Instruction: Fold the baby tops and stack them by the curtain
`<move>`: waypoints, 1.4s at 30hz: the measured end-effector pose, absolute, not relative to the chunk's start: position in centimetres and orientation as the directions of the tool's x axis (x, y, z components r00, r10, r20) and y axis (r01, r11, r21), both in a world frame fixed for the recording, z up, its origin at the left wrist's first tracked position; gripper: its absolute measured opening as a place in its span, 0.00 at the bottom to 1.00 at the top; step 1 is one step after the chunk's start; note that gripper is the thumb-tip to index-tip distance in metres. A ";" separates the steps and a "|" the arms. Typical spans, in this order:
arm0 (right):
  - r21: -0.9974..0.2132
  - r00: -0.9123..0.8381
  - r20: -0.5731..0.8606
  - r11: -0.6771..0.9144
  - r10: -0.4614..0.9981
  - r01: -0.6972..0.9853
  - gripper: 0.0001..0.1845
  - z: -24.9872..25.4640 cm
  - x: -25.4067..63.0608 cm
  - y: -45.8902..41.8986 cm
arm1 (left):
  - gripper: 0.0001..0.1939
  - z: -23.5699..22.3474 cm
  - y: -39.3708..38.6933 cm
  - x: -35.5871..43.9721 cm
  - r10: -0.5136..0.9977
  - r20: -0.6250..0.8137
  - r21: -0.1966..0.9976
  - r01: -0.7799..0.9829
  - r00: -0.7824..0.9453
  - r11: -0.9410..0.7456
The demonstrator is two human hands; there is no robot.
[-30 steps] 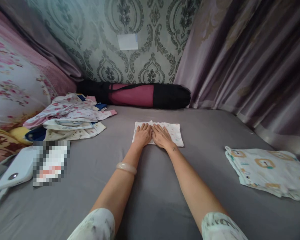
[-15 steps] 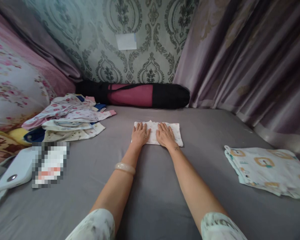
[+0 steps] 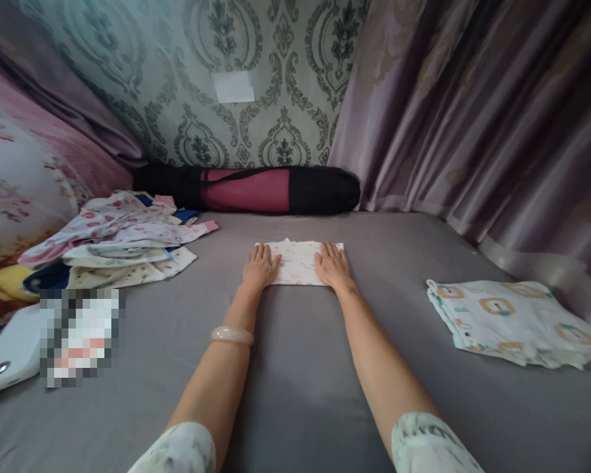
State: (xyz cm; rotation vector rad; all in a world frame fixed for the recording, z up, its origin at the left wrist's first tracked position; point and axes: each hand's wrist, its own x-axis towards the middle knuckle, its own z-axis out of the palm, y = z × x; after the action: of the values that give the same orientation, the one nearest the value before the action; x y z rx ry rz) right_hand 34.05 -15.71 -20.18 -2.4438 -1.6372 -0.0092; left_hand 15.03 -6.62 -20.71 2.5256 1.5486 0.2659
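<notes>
A white folded garment (image 3: pixel 298 264) with a faint print lies flat on the grey bed sheet (image 3: pixel 295 355), shaped as a rectangle. My left hand (image 3: pixel 261 268) rests palm down on its left end, fingers stretched out. On the right end lies my right hand (image 3: pixel 333 265), also flat with its fingers extended. The cloth under both palms is hidden. A pale bangle (image 3: pixel 232 336) circles my left forearm.
Loose baby clothes (image 3: pixel 123 226) are heaped at the left, near a white device (image 3: pixel 17 341) and a pixelated object (image 3: pixel 83 338). Folded printed cloths (image 3: pixel 512 322) lie at the right. A black and maroon roll bag (image 3: pixel 246 190) lies along the wall.
My hands have slid apart, from nearer the middle of the garment out to its two ends. More of its middle shows. The whole view has shifted slightly.
</notes>
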 end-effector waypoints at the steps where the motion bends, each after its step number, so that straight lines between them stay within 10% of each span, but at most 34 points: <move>1: -0.162 0.398 0.118 -0.377 0.910 0.912 0.31 -20.2 34.2 -15.8 | 0.34 -20.8 -6.5 14.9 0.895 0.060 0.237 0.865 0.441 -0.442; 42: -0.187 0.382 0.215 -0.346 0.899 0.919 0.31 -19.1 33.3 -15.6 | 0.33 -19.5 -8.1 16.7 0.822 0.198 0.083 0.826 0.534 -0.557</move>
State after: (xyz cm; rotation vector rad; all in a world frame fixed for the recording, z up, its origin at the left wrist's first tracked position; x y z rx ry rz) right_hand 33.27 -15.59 -19.05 -2.3693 -1.6026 -0.1065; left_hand 16.67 -8.08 -19.51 2.7694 1.4874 0.3395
